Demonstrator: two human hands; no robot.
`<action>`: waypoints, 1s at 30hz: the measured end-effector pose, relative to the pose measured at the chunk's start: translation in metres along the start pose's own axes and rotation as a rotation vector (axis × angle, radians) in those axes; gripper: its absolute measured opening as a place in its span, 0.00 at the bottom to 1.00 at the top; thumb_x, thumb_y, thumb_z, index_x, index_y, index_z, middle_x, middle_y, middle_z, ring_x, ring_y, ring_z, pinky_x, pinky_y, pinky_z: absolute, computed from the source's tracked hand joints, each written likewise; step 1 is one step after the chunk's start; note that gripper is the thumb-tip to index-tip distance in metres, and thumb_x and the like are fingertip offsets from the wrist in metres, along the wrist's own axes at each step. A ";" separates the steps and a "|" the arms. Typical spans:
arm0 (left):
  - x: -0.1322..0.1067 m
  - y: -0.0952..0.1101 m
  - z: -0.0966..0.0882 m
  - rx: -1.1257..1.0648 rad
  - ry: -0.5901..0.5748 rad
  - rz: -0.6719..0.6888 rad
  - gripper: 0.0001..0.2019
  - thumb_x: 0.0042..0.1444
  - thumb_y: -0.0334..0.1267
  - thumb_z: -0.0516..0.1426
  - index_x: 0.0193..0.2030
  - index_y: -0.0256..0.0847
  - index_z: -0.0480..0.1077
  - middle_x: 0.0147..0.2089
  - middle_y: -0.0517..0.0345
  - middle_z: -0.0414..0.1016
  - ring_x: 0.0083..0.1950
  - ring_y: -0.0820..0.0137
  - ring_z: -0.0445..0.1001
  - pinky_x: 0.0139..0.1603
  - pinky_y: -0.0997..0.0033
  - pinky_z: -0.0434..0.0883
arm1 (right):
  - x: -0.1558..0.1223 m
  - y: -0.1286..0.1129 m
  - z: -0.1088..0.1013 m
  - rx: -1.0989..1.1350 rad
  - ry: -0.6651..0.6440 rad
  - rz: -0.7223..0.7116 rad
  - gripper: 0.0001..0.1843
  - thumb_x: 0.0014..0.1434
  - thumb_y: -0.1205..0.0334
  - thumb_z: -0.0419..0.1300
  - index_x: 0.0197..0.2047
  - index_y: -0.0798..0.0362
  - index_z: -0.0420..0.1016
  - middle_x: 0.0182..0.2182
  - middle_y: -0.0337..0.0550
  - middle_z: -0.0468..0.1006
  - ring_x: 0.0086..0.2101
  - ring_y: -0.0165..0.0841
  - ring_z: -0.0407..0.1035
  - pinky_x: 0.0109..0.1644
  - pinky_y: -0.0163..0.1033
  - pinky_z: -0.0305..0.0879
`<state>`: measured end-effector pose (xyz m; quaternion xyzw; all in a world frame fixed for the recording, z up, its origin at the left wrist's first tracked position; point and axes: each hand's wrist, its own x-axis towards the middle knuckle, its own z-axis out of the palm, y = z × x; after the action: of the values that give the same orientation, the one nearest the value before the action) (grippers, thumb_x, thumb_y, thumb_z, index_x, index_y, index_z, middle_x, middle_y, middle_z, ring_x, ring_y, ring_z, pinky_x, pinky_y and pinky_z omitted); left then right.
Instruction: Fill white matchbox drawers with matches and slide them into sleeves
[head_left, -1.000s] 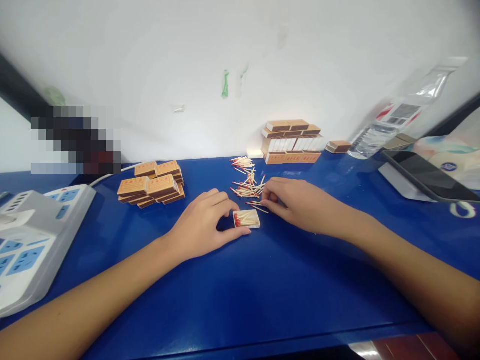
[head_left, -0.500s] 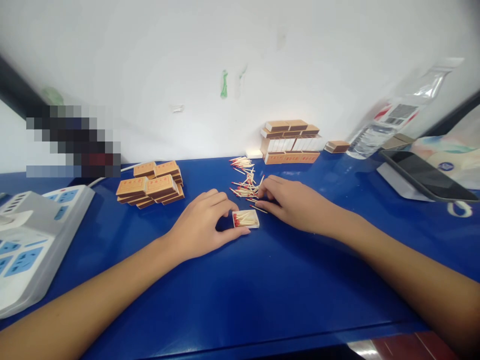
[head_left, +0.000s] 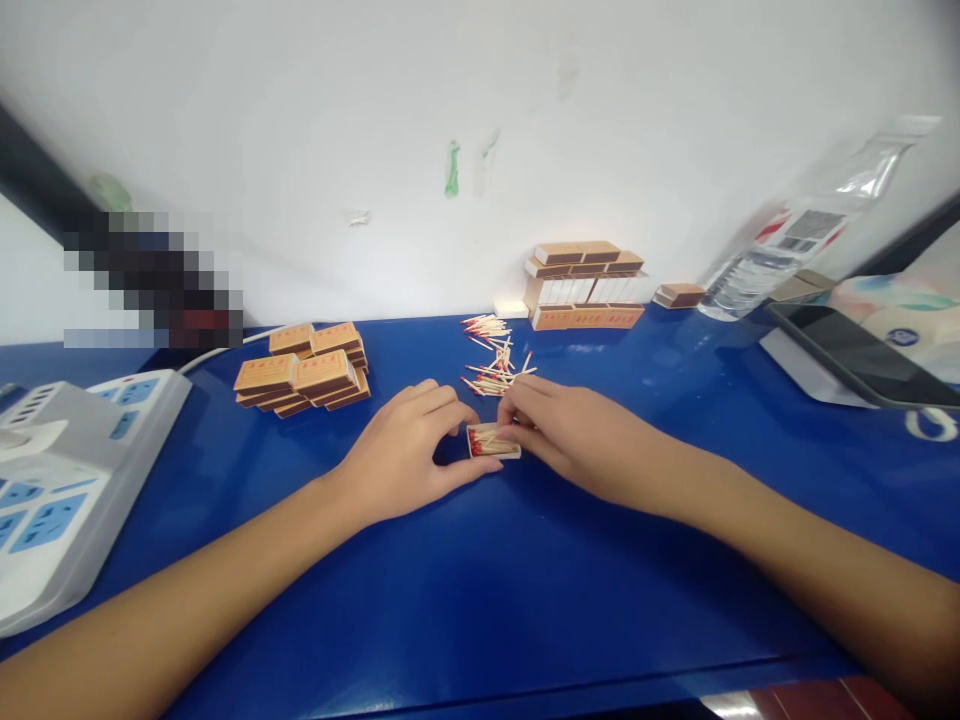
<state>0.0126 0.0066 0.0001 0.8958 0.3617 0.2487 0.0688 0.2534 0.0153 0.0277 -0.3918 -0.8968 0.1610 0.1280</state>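
Note:
A small open matchbox tray (head_left: 491,441) holding red-tipped matches lies on the blue table (head_left: 525,580). My left hand (head_left: 409,450) grips the tray's left side between thumb and curled fingers. My right hand (head_left: 562,430) rests over the tray's right end, its fingers pinched together on matches at the tray. Just behind the hands lies a loose pile of matches (head_left: 491,365).
A stack of closed matchboxes (head_left: 304,378) sits at the left, and another stack (head_left: 585,285) stands against the white wall. A white power strip (head_left: 60,480) is at the far left. At the right are a plastic bottle (head_left: 795,250) and a tablet (head_left: 862,355).
My right hand has drawn back from the loose pile to the tray, bringing matches with it. My left hand has stayed on the tray.

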 end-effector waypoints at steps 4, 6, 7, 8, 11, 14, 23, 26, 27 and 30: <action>0.000 0.000 0.000 -0.009 0.009 0.004 0.18 0.65 0.55 0.64 0.45 0.40 0.76 0.39 0.55 0.76 0.41 0.62 0.72 0.44 0.61 0.69 | -0.001 0.002 -0.002 -0.053 0.044 -0.020 0.09 0.74 0.59 0.55 0.40 0.50 0.70 0.41 0.45 0.78 0.35 0.35 0.71 0.36 0.39 0.59; 0.000 0.000 0.000 -0.017 0.012 0.005 0.18 0.64 0.54 0.65 0.46 0.40 0.76 0.39 0.55 0.76 0.41 0.62 0.72 0.44 0.61 0.69 | -0.002 0.007 -0.007 -0.101 0.081 0.015 0.07 0.73 0.59 0.57 0.40 0.50 0.70 0.40 0.45 0.78 0.36 0.36 0.71 0.37 0.39 0.59; 0.000 0.000 0.000 -0.021 0.014 0.004 0.18 0.64 0.54 0.65 0.46 0.40 0.76 0.39 0.55 0.76 0.41 0.62 0.72 0.44 0.61 0.68 | -0.002 0.010 -0.008 -0.126 0.077 0.036 0.07 0.72 0.58 0.58 0.41 0.50 0.71 0.40 0.45 0.78 0.36 0.36 0.71 0.37 0.40 0.59; 0.000 0.000 0.000 -0.024 0.013 0.001 0.18 0.64 0.54 0.65 0.46 0.40 0.76 0.39 0.55 0.76 0.41 0.62 0.72 0.44 0.61 0.68 | -0.002 0.013 -0.009 -0.146 0.053 0.055 0.07 0.72 0.57 0.59 0.41 0.51 0.71 0.41 0.45 0.78 0.36 0.37 0.71 0.37 0.40 0.59; 0.000 0.001 -0.001 -0.020 0.008 -0.005 0.18 0.64 0.54 0.65 0.46 0.39 0.76 0.39 0.54 0.76 0.41 0.62 0.72 0.44 0.61 0.68 | -0.001 0.019 -0.009 -0.174 -0.061 0.086 0.08 0.73 0.59 0.57 0.39 0.51 0.71 0.42 0.47 0.78 0.35 0.37 0.71 0.36 0.41 0.60; 0.001 0.001 -0.001 -0.014 0.007 -0.006 0.18 0.64 0.54 0.65 0.46 0.40 0.76 0.39 0.54 0.76 0.41 0.62 0.72 0.44 0.61 0.69 | 0.000 0.017 -0.008 -0.176 -0.041 0.098 0.10 0.74 0.60 0.54 0.39 0.51 0.69 0.41 0.47 0.78 0.34 0.36 0.71 0.36 0.41 0.60; 0.001 0.000 0.000 -0.017 0.011 0.001 0.18 0.64 0.54 0.65 0.45 0.40 0.76 0.38 0.55 0.76 0.41 0.62 0.72 0.45 0.60 0.69 | 0.003 0.004 0.002 -0.019 0.126 -0.075 0.09 0.74 0.61 0.55 0.39 0.51 0.71 0.38 0.43 0.76 0.35 0.34 0.70 0.38 0.40 0.62; 0.001 0.001 -0.001 -0.020 0.016 -0.002 0.17 0.64 0.52 0.66 0.45 0.40 0.76 0.38 0.55 0.76 0.40 0.63 0.72 0.45 0.60 0.70 | 0.014 0.019 0.013 -0.089 0.270 -0.068 0.07 0.74 0.59 0.56 0.45 0.52 0.73 0.42 0.47 0.76 0.41 0.38 0.71 0.44 0.42 0.65; 0.001 0.001 -0.001 -0.022 0.016 -0.003 0.16 0.64 0.52 0.66 0.45 0.40 0.76 0.38 0.56 0.77 0.40 0.63 0.73 0.45 0.60 0.70 | 0.018 0.024 0.015 -0.110 0.285 -0.069 0.07 0.74 0.58 0.58 0.47 0.52 0.74 0.43 0.48 0.76 0.44 0.40 0.71 0.46 0.43 0.66; 0.000 0.002 -0.001 -0.022 0.018 -0.004 0.17 0.63 0.52 0.66 0.45 0.40 0.76 0.39 0.55 0.77 0.41 0.62 0.73 0.45 0.60 0.70 | 0.027 0.033 0.020 -0.122 0.257 -0.080 0.07 0.73 0.58 0.58 0.47 0.51 0.75 0.44 0.47 0.75 0.46 0.40 0.70 0.49 0.44 0.66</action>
<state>0.0134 0.0057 0.0014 0.8921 0.3613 0.2607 0.0758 0.2504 0.0533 -0.0005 -0.3800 -0.8961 0.0494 0.2239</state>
